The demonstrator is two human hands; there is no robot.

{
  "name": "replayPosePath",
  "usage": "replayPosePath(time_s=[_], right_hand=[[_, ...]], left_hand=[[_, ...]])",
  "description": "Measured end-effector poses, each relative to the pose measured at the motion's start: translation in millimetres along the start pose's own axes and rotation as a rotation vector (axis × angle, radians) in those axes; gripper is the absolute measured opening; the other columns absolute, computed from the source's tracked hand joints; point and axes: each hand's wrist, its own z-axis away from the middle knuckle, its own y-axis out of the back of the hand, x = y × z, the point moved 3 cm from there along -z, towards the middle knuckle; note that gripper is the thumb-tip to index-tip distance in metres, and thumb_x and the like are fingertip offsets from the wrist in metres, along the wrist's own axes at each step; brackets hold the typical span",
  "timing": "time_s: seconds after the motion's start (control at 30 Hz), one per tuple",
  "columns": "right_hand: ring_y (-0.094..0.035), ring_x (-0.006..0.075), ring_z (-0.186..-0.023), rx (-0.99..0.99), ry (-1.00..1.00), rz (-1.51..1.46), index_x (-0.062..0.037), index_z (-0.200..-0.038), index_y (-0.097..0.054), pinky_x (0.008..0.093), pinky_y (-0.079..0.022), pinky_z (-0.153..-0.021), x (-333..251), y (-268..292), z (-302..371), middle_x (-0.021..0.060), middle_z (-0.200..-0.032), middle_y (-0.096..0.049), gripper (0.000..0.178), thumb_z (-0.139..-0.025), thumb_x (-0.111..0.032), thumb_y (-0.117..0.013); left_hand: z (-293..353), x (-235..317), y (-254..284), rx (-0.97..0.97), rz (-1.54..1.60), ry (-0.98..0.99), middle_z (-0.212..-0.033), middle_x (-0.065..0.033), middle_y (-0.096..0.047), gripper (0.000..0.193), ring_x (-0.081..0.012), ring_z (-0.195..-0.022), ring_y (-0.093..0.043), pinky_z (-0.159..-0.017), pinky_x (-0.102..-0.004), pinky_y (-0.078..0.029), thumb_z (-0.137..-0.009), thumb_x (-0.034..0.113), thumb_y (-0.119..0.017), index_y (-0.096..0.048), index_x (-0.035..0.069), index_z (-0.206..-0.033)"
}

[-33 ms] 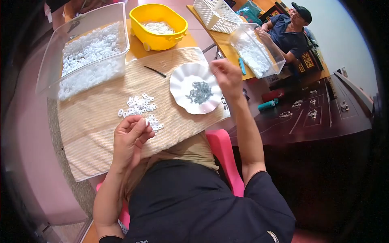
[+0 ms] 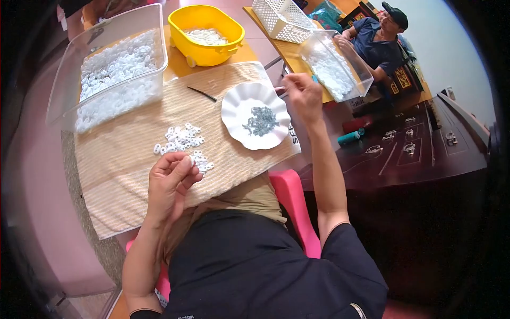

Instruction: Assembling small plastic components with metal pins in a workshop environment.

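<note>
My left hand (image 2: 172, 178) pinches a small white plastic piece (image 2: 192, 160) between thumb and fingertips, just above the near end of a loose pile of similar white pieces (image 2: 183, 138) with holes in them. My right hand (image 2: 304, 98) is raised beyond the right rim of a white wavy-edged plate (image 2: 235, 114), its fingers closed together. Whatever it may hold is too small or hidden to make out. A heap of small grey metal-looking parts (image 2: 261, 121) lies on the plate. Plate and pile both rest on a striped beige cloth (image 2: 122, 186).
A clear bin (image 2: 159, 37) of white pieces stands at the far left, beside a yellow tub (image 2: 183, 45). A thin black tool (image 2: 202, 94) lies on the cloth. At the right, a person (image 2: 372, 48) sits by another clear bin (image 2: 366, 80) and a white perforated basket (image 2: 281, 21).
My right hand has shifted slightly to the right and away from me, farther from the plate. The left hand keeps its place and its pinch on the white piece.
</note>
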Motion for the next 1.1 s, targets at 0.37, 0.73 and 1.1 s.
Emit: replayPosePath(time_s=[0.37,0.73,1.1], right_hand=[[-0.053,0.0414,-0.106,-0.019,-0.166,0.917,0.0009,-0.109,-0.060,0.0471,-0.043,-0.091,208,69,-30,0.0222,-0.115,-0.056,0.043,-0.089,-0.037,-0.052],[-0.058,0.0346,-0.097,0.205,-0.112,1.058,-0.0039,-0.093,-0.065,0.0436,-0.049,-0.083,155,49,0,0.0147,-0.101,-0.062,0.038,-0.079,-0.039,-0.070],[-0.061,0.0375,-0.088,0.266,-0.190,0.842,-0.0029,-0.093,-0.058,0.0471,-0.047,-0.074,133,50,42,0.0180,-0.094,-0.063,0.017,-0.083,-0.016,-0.063]], left_hand=[[-3,-10,-3,-0.106,-0.006,0.028,-0.085,-0.0050,-0.063,0.016,-0.0136,-0.077,-0.063,-0.073,-0.0298,-0.057,-0.088,0.002,-0.063,-0.061,0.003,-0.103],[-2,-4,2,-0.097,0.021,-0.020,-0.084,-0.0055,-0.062,0.014,-0.0138,-0.074,-0.061,-0.071,-0.0290,-0.054,-0.086,0.005,-0.065,-0.060,0.004,-0.100],[6,0,-2,-0.101,0.009,-0.025,-0.090,-0.0049,-0.064,0.011,-0.0137,-0.078,-0.063,-0.074,-0.0293,-0.055,-0.087,0.006,-0.065,-0.061,0.003,-0.097]])
